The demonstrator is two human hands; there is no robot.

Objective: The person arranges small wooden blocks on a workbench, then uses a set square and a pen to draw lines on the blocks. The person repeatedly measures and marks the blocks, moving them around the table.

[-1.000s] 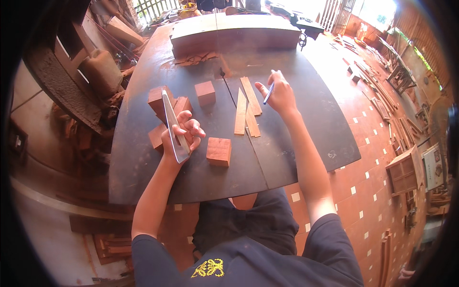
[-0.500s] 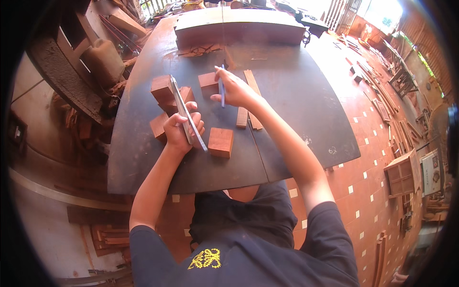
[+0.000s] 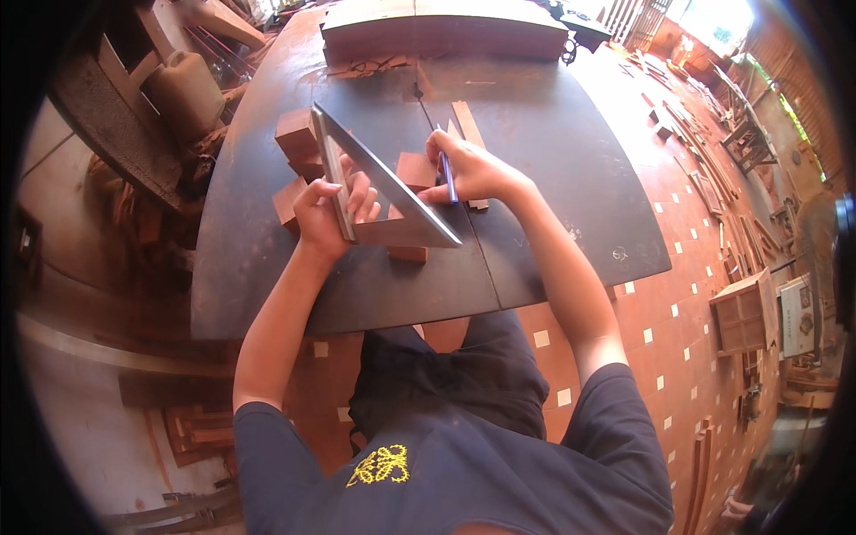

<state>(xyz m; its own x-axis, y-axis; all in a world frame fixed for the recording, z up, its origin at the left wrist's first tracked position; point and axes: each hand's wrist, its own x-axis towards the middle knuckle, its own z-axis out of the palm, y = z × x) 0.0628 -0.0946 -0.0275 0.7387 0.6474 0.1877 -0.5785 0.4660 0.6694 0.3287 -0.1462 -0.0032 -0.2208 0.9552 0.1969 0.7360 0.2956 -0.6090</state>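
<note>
A metal triangle square (image 3: pixel 401 234) is gripped along its thick edge by my left hand (image 3: pixel 334 209), its open frame raised over the table. My right hand (image 3: pixel 473 169) pinches a blue pen (image 3: pixel 448 178), and its fingers reach the side of a reddish wooden block (image 3: pixel 415 168). Whether they also grip that block, I cannot tell. Another block (image 3: pixel 407 255) sits nearer me, mostly covered by the square. Beyond my left hand stand more blocks (image 3: pixel 294 134), and one block (image 3: pixel 287 203) lies beside its wrist.
Thin wooden strips (image 3: pixel 466 120) lie past my right hand on the dark table (image 3: pixel 571 214). A large wooden piece (image 3: pixel 446 40) spans the far end. To the left stands a plastic jerrycan (image 3: pixel 185 94); timber and a wooden drawer unit (image 3: pixel 744 316) occupy the floor at right.
The square has turned so its triangular face shows and now reaches further right. My right hand has shifted right and slightly nearer, and the block beside it has moved the same way.
</note>
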